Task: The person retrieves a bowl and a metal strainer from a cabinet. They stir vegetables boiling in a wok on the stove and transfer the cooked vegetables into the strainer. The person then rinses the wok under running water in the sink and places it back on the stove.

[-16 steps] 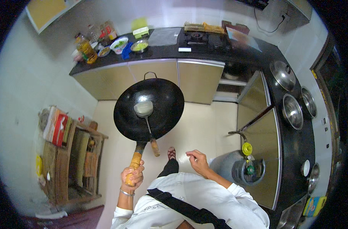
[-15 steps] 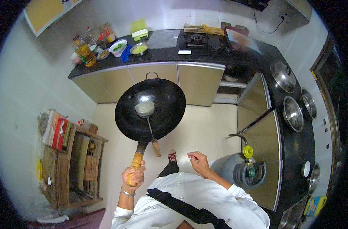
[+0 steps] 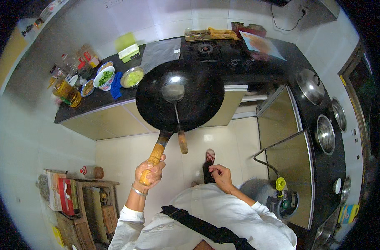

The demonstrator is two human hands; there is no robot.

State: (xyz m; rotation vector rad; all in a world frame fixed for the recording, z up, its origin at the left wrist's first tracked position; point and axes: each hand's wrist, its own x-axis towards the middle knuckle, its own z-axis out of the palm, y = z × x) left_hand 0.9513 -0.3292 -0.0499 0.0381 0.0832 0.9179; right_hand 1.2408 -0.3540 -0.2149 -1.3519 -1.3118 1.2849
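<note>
My left hand is wrapped round the bamboo-coloured handle of a large black wok, held out in front of me above the floor. Inside the wok lies a spatula with a broad metal blade; its wooden grip sticks out over the near rim. The wok's far side overlaps the counter's front edge in view. My right hand hangs before my body with its fingers loosely curled in and nothing visible in them.
The dark counter carries a bowl of chopped greens, a metal bowl of pale green slices, an oil bottle and a gas stove. To the right are a gas cylinder, an open cabinet door and metal basins.
The wok and spatula have moved forward and right, toward the stove counter, with my left hand on the handle. My view has shifted too. My right hand stays near my body, its fingers more curled.
</note>
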